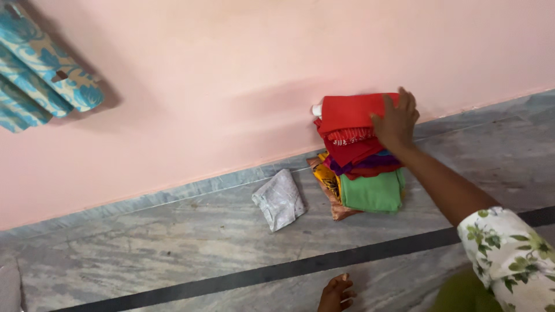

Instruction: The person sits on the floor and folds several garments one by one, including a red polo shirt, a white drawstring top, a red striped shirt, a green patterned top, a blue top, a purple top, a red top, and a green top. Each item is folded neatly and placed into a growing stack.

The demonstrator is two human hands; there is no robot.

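A: Where is the pile of clothes [361,159] in relation to the hands?

B: It sits right of the middle of the frame, on the floor [173,248] and up against the pink wall [231,75]. The right hand [396,121] comes in from the lower right along a bare forearm and lies on the upper right edge of the pile, fingers spread flat over the red cloth [350,112] on top.

A: And the other one?

B: The left hand [336,293] is at the bottom edge of the frame, below the pile and well apart from it, resting on the floor with the fingers loosely curled. It holds nothing that I can see.

A: How does the pile look?

B: Folded pieces stacked unevenly. Red on top, a red patterned band under it, then dark red and purple, a green piece [373,193] at the bottom front, and yellow and orange cloth sticking out on the left side.

A: Anything near it?

B: A folded grey cloth [279,199] lies on the floor just left of the pile, not touching it. A blue patterned fabric [40,69] hangs in the upper left corner.
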